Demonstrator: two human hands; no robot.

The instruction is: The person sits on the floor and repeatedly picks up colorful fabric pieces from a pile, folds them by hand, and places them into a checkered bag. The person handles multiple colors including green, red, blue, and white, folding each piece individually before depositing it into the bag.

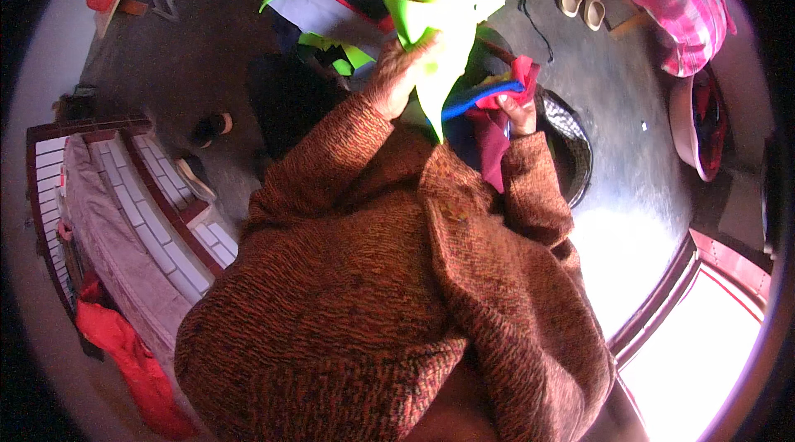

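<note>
My left hand (397, 72) grips a neon yellow-green piece of fabric (450, 38) with pointed, zigzag edges, brightly lit and partly overexposed. Beyond it lies a heap of cut fabric, with white cloth (335, 10), black parts and more neon points. Pinched in my right hand (520, 114) is a pinkish-red piece of cloth (526, 72). A blue strip of fabric (475, 100) runs from it toward the left, and a maroon piece of cloth (494, 147) hangs below. What supports the heap is mostly hidden.
A round container with a checkered rim (581, 137) stands right of my right forearm. Pale shoes (582, 4) and a dark cord (537, 32) lie on the floor. Pink plaid cloth (677, 1) and a pink basin (685, 122) are at right; a white-tiled ledge (149, 224) is at left.
</note>
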